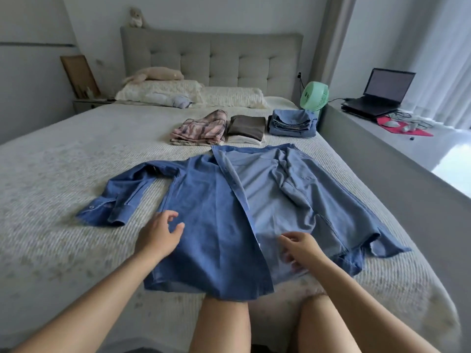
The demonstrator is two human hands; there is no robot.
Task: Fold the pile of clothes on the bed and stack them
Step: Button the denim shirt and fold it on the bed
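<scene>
Three folded stacks (243,129) already sit on the bed (63,154), well beyond both hands. The blue shirt (229,200) lies unfolded; the left hand (159,233) hovers loosely open over its left edge, and the right hand (302,247) rests, fingers relaxed, on its lower front, so folding looks barely begun.

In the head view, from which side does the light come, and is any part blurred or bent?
Head view: daylight enters from the right, through the curtains, and overexposes the floor patch; the wide lens bows the bed edges and the wall lines; the right hand is slightly motion-blurred over the blue shirt; the left hand looks sharper.
</scene>
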